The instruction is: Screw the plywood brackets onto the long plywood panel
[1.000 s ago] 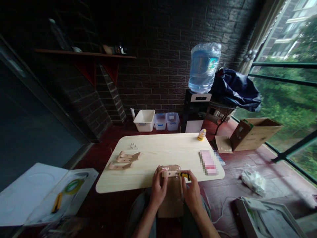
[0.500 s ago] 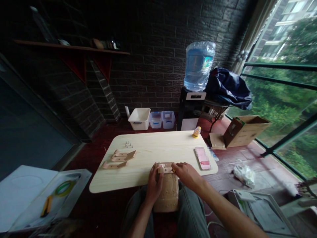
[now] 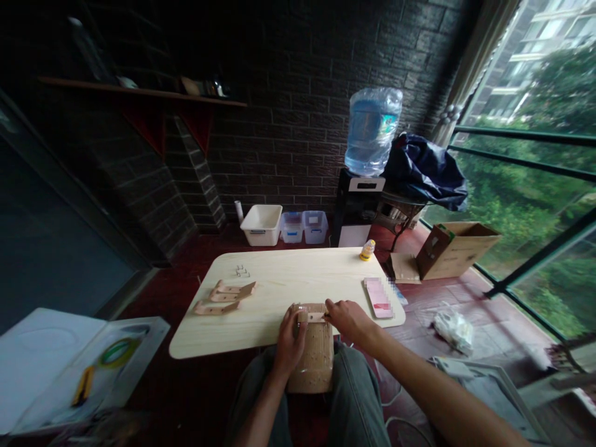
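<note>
A block wrapped in brown tape, dotted with small marks (image 3: 313, 366), rests between my knees at the table's near edge. Across its top lies a small pale wooden piece with a hole (image 3: 316, 317). My left hand (image 3: 292, 340) is closed around the left end of that wooden piece, thumb in front. At the other end, my right hand (image 3: 348, 319) is closed in a pinch; what sits between its fingers is too small to make out. Similar bent wooden pieces with holes (image 3: 223, 298) lie on the left of the table, near several small metal hooks (image 3: 242, 271).
The pale wooden table (image 3: 279, 273) carries a yellow-based clear bottle (image 3: 367, 251) and a pink phone-like slab (image 3: 379, 299) at right. An open case (image 3: 107, 366) with a yellow-black cutter (image 3: 84, 386) stands left. Plastic bins (image 3: 261, 226) and a water dispenser (image 3: 361, 205) are behind.
My right hand has turned slightly at the wooden piece's right end; a yellow bit seen there earlier is now hidden. My left hand keeps its grip. The view has shifted a little.
</note>
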`<state>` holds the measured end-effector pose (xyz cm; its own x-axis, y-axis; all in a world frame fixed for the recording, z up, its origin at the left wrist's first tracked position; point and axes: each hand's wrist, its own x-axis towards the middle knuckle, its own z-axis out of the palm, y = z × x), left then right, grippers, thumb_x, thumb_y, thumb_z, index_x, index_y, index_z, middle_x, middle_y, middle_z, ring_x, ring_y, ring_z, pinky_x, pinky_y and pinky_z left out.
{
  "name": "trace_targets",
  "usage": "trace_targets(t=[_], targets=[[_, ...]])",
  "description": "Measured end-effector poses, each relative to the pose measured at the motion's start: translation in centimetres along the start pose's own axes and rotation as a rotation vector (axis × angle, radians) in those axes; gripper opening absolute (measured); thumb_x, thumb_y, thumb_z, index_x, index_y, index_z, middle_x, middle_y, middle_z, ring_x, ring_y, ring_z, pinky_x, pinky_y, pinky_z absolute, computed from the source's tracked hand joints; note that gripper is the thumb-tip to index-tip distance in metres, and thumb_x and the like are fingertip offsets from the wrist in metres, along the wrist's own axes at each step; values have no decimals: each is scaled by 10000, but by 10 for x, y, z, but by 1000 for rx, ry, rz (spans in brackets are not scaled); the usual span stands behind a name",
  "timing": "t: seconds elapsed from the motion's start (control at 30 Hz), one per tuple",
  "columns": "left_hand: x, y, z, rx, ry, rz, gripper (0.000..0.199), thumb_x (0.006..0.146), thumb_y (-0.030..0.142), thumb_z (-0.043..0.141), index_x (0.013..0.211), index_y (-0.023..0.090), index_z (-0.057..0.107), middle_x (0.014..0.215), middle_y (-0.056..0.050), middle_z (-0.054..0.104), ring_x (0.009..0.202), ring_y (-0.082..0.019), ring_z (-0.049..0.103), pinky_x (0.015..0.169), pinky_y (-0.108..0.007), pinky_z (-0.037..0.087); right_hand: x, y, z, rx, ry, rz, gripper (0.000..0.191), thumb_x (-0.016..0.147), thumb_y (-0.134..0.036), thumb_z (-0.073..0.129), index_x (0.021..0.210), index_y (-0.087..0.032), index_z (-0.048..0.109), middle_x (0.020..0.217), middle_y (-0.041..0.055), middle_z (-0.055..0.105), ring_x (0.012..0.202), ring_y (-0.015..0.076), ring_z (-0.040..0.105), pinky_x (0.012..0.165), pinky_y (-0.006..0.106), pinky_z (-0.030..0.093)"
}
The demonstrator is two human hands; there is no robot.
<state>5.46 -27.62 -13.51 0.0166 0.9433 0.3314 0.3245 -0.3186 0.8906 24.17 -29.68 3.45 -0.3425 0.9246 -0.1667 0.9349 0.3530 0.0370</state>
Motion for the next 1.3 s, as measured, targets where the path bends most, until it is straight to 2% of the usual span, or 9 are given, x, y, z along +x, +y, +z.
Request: trace_targets(t=[0.07, 0.2, 0.33, 0.47, 0.6, 0.7, 0.9, 1.13, 1.3], targets=[[-1, 2, -1, -3, -4, -1, 400, 949, 485, 512, 1265, 255, 598, 1484, -81, 487, 1409, -261, 417, 1205, -501, 303, 0, -3, -2, -47, -9, -38, 388, 862, -289, 715, 1180, -132, 558, 1003, 154, 729, 894, 256, 728, 735, 304, 538], [-1, 6, -3, -24, -11, 0, 396, 942, 489, 518, 1252, 255, 599, 1456, -76, 512, 1402, -253, 421, 1209, -493, 296, -1, -11, -10, -137, -1, -135, 245, 891, -171, 637, 1128, -118, 612, 1036, 165, 724, 920, 249, 724, 739, 311, 549], [-1, 9, -4, -45, -21, -6, 407, 946, 491, 508, 1259, 245, 591, 1454, -79, 516, 1399, -249, 427, 1207, -483, 299, 2, -14, -15, -168, -23, -186, 195, 887, -156, 626, 1080, -124, 641, 1002, 143, 736, 896, 254, 729, 723, 319, 555], [-1, 10, -5, -33, -38, -16, 414, 950, 489, 500, 1274, 245, 584, 1470, -80, 501, 1416, -248, 404, 1216, -484, 282, 8, -15, -11, -141, -33, -117, 195, 953, -204, 531, 1087, -117, 644, 998, 161, 735, 909, 257, 729, 720, 324, 558], [-1, 12, -6, -29, -37, 6, 411, 962, 484, 479, 1268, 229, 579, 1443, -89, 517, 1400, -245, 421, 1214, -498, 278, 10, -20, -9, -103, -54, -64, 230, 953, -173, 497, 1131, -108, 628, 1039, 180, 723, 928, 267, 726, 713, 329, 564], [0, 13, -6, -27, -38, 15, 400, 965, 489, 465, 1238, 225, 590, 1415, -93, 535, 1384, -245, 437, 1210, -500, 287, 7, -22, -14, -86, -52, -82, 269, 930, -148, 529, 1187, -109, 597, 1018, 177, 731, 915, 266, 729, 719, 335, 570], [-1, 12, -4, -13, -27, 3, 401, 960, 493, 471, 1248, 239, 585, 1431, -92, 526, 1393, -253, 429, 1201, -490, 305, 4, -15, -23, -138, -36, -170, 204, 959, -130, 479, 1084, -151, 639, 1002, 146, 747, 926, 248, 731, 761, 344, 562], [-5, 10, -5, -3, -22, 18, 400, 960, 468, 493, 1278, 242, 581, 1468, -81, 501, 1414, -249, 408, 1210, -496, 288, 6, -12, -13, -102, -37, -31, 241, 972, -246, 492, 1131, -122, 624, 1017, 176, 732, 927, 270, 726, 736, 361, 565], [-5, 11, -6, -5, -21, 38, 375, 962, 462, 486, 1251, 246, 587, 1447, -79, 520, 1401, -248, 428, 1202, -497, 310, -2, -15, -17, -124, -26, -131, 249, 962, -233, 499, 1173, -153, 605, 1047, 135, 730, 923, 267, 724, 733, 363, 567]])
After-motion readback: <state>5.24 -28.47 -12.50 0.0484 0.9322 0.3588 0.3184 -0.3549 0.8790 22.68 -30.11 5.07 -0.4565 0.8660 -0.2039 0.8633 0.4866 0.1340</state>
